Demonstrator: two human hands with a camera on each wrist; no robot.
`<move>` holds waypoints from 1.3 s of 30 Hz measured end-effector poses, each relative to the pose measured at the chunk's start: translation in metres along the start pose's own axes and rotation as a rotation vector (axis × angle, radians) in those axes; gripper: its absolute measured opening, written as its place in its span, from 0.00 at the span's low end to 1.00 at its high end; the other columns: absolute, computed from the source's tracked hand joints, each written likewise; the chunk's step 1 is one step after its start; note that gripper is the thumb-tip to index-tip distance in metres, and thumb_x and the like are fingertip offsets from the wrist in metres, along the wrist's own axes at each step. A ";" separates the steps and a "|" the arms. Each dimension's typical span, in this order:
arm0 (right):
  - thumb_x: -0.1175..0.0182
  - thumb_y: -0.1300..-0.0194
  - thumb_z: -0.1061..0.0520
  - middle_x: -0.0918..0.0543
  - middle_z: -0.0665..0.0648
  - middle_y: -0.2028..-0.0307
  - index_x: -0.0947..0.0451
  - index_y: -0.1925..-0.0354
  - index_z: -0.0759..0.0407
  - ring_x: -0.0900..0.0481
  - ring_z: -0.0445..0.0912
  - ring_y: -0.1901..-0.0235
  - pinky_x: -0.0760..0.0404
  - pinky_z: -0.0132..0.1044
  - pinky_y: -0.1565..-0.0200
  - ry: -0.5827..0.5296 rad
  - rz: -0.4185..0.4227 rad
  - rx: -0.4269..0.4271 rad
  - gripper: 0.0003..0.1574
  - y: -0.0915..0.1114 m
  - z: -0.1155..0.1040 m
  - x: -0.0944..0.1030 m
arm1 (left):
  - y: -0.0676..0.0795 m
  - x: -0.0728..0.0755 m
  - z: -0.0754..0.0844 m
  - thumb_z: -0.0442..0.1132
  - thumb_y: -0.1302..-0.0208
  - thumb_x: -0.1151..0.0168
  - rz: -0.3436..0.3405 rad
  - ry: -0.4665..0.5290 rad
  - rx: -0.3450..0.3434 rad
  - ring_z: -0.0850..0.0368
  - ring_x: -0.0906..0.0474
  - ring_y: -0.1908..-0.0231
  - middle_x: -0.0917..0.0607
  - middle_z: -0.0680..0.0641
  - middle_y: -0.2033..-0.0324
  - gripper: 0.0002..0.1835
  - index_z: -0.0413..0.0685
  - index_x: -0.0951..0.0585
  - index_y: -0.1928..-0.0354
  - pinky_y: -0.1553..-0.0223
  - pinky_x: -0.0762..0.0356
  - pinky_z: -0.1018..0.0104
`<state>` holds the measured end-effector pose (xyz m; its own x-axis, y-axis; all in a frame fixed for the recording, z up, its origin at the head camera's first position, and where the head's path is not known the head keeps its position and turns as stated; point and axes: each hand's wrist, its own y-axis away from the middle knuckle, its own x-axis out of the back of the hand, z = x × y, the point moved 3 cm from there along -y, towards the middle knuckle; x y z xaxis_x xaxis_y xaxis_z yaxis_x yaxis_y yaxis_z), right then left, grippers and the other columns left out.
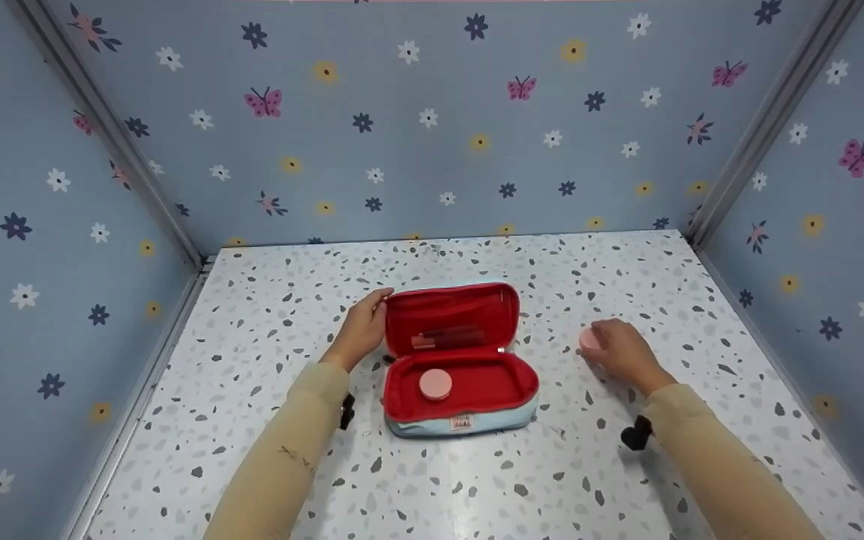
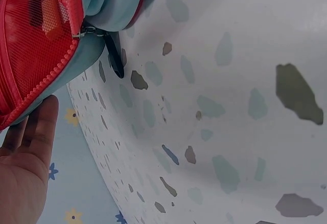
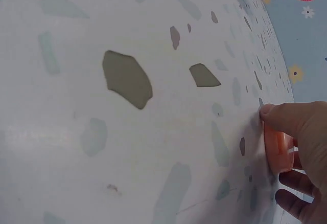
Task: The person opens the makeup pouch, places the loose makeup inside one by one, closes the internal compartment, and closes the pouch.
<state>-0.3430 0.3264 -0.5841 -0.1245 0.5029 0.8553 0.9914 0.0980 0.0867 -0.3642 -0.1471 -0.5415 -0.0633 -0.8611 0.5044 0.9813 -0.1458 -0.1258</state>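
Observation:
A light blue pencil case point(image 1: 462, 424) with a red lining stands unzipped on the table, its lid point(image 1: 452, 295) raised. My left hand point(image 1: 364, 328) is at the lid's left edge; in the left wrist view, its fingers point(image 2: 43, 124) lie fairly straight against the back of the lid. Behind the lid's mesh is a slim pink-ended stick point(image 1: 424, 342). Inside the base sits a round pink container point(image 1: 436, 384). Off to the right, my right hand point(image 1: 622, 351) pinches another round pink container point(image 3: 278, 150) between thumb and fingers, close over the table.
The speckled white table point(image 1: 447, 487) is bounded by a flowered blue back wall point(image 1: 432, 150) and side walls with metal corner posts. A black zipper pull point(image 2: 113, 55) hangs at the case's hinge side. Each wrist carries a small black device point(image 1: 636, 433).

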 end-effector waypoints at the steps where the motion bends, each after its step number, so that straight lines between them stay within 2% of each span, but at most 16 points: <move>1: 0.31 0.25 0.47 0.25 0.77 0.29 0.31 0.25 0.74 0.28 0.72 0.28 0.30 0.67 0.25 -0.002 0.000 -0.002 0.44 0.000 0.000 0.000 | 0.000 0.000 0.000 0.32 0.14 0.57 0.001 0.002 0.001 0.37 0.20 0.31 0.18 0.31 0.31 0.23 0.33 0.26 0.25 0.26 0.24 0.44; 13: 0.32 0.24 0.50 0.23 0.76 0.30 0.29 0.25 0.72 0.26 0.71 0.29 0.29 0.67 0.25 -0.024 0.012 0.006 0.41 0.003 -0.006 0.000 | -0.002 -0.001 0.001 0.30 0.15 0.56 0.005 -0.014 -0.027 0.36 0.19 0.33 0.18 0.29 0.33 0.22 0.30 0.26 0.26 0.26 0.24 0.42; 22: 0.29 0.28 0.49 0.21 0.72 0.32 0.28 0.24 0.67 0.21 0.66 0.35 0.21 0.63 0.32 -0.064 0.023 0.010 0.43 0.011 -0.018 0.001 | -0.003 0.001 0.001 0.31 0.15 0.57 0.003 -0.012 -0.021 0.37 0.18 0.34 0.17 0.30 0.34 0.22 0.31 0.25 0.27 0.27 0.23 0.43; 30: 0.26 0.30 0.53 0.15 0.70 0.46 0.21 0.34 0.72 0.21 0.62 0.45 0.20 0.60 0.40 -0.041 0.086 0.122 0.35 0.017 -0.033 0.002 | -0.001 0.002 0.000 0.32 0.14 0.58 -0.013 -0.004 -0.001 0.37 0.19 0.31 0.19 0.31 0.31 0.23 0.33 0.27 0.25 0.26 0.24 0.44; 36: 0.25 0.30 0.51 0.15 0.68 0.47 0.21 0.33 0.71 0.19 0.61 0.44 0.19 0.59 0.39 -0.060 0.076 0.121 0.36 0.019 -0.040 -0.003 | -0.003 0.001 -0.001 0.32 0.14 0.58 -0.010 -0.004 -0.012 0.37 0.19 0.32 0.18 0.31 0.32 0.23 0.32 0.26 0.25 0.26 0.24 0.44; 39: 0.24 0.31 0.52 0.14 0.67 0.51 0.19 0.36 0.71 0.18 0.61 0.46 0.19 0.60 0.39 -0.064 0.092 0.165 0.34 0.020 -0.043 -0.005 | -0.003 0.000 -0.002 0.33 0.13 0.58 -0.013 -0.005 -0.008 0.37 0.19 0.31 0.18 0.31 0.32 0.23 0.32 0.27 0.25 0.26 0.24 0.44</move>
<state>-0.3209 0.2885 -0.5646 -0.0415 0.5694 0.8210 0.9793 0.1863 -0.0797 -0.3676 -0.1478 -0.5427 -0.0748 -0.8569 0.5101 0.9789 -0.1605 -0.1262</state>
